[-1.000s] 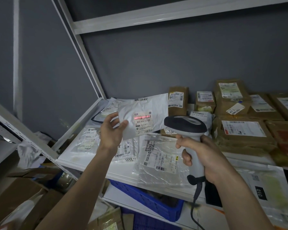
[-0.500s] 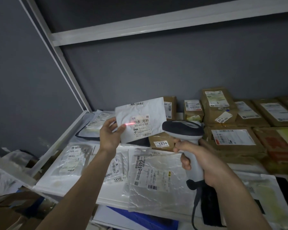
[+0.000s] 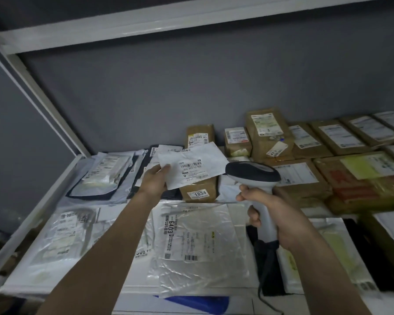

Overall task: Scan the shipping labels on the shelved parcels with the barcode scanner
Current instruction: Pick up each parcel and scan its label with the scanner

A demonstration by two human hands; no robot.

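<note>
Head: parcel (image 3: 191, 168) (white) pinched by left fingers (image 3: 166, 167).

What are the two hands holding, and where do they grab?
Left hand pinches the white envelope by its left edge; right hand grips the barcode scanner by its handle.

In my left hand (image 3: 154, 181) I hold a white mailer (image 3: 191, 165); the shipping label (image 3: 192, 170) on it reads "502-602-12" under its barcode, and "5元" is printed at its top edge. At five o'clock from it, a brown box (image 3: 200, 189) carries a sticker reading "1834". At six o'clock, a clear poly bag (image 3: 198, 244) shows "6403". At two o'clock, a tag (image 3: 276, 149) on a taller box seems to read "47-3".
</note>
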